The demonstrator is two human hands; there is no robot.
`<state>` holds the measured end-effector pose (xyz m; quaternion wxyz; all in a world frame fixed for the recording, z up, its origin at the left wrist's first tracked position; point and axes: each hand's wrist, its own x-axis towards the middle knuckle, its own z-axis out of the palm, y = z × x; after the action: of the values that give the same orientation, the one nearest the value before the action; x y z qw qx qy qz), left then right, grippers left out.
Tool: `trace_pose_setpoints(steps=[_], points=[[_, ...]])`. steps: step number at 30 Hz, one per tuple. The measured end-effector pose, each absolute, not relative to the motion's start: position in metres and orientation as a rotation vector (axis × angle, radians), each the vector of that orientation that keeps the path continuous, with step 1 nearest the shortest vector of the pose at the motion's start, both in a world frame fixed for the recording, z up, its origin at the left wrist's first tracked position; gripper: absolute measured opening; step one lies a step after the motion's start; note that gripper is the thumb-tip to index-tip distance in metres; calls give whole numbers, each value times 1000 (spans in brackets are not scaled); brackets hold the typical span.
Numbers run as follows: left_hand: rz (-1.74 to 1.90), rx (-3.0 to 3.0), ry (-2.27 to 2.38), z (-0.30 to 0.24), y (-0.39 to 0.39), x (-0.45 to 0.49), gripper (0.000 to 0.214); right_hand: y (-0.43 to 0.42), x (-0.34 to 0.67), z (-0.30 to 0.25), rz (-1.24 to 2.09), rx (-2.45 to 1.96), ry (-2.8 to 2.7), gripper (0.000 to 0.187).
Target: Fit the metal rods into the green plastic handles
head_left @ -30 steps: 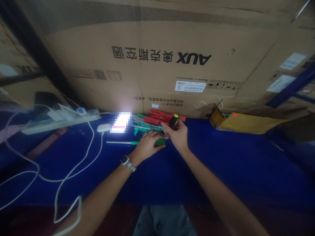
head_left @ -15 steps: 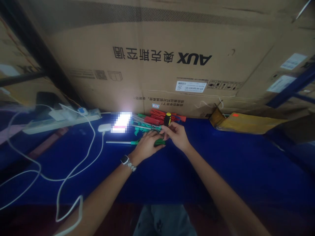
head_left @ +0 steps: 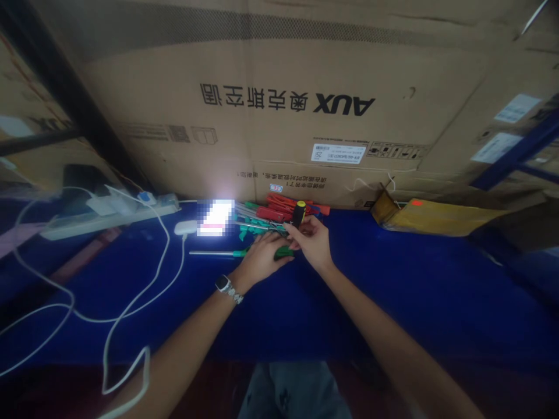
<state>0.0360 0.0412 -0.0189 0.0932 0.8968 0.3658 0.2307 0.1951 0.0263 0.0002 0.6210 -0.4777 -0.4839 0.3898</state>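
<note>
Flat on the blue tabletop lies what looks like a green long-necked lighter [head_left: 212, 253], its thin metal tube pointing left. My left hand [head_left: 262, 257] is closed over its green handle, covering most of it. Beside it, my right hand [head_left: 313, 241] has its fingers pinched around a screwdriver [head_left: 299, 213] whose black-and-yellow handle points up. The fingers and the left hand hide the screwdriver's shaft and tip. Just beyond both hands is a pile of red-handled tools [head_left: 271, 213] with thin metal tubes, mixed with teal-green pieces [head_left: 250, 228].
A lit phone [head_left: 216, 218], its screen blurred out, lies left of the pile, near a white charger [head_left: 186, 227] with a looping cable. Further left is a power strip [head_left: 109, 216]. A large cardboard box [head_left: 271, 70] stands behind; a yellow package [head_left: 445, 218] lies at right.
My right hand has shifted slightly, its fingers curled a little more, and the screwdriver handle has turned slightly and moved a touch right. My left hand stays over the lighter.
</note>
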Motion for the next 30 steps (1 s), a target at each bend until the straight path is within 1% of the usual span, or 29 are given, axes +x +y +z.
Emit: trace_pose_setpoints(steps=[3, 6, 8, 13, 17, 20, 22, 27, 30], points=[[667, 2654, 1087, -18, 41, 36, 30, 28, 202, 0, 906, -1087, -1150, 53], [674, 2659, 1072, -17, 40, 35, 30, 29, 212, 0, 973, -1057, -1289, 47], [677, 2661, 1068, -18, 40, 35, 30, 28, 217, -2, 993, -1042, -1377, 46], [713, 2638, 1062, -20, 41, 35, 28, 27, 218, -13, 811, -1119, -1422, 38], [701, 2643, 1055, -21, 41, 35, 29, 27, 215, -19, 757, -1181, -1332, 37], [688, 2645, 1055, -19, 41, 34, 30, 27, 214, -19, 631, -1237, -1310, 35], [683, 2639, 1067, -19, 41, 35, 31, 26, 213, -18, 604, -1246, -1334, 33], [690, 2649, 1066, -21, 42, 35, 31, 23, 206, -15, 856, -1154, -1307, 35], [716, 2656, 1070, -23, 43, 34, 32, 23, 203, -11, 963, -1133, -1220, 42]])
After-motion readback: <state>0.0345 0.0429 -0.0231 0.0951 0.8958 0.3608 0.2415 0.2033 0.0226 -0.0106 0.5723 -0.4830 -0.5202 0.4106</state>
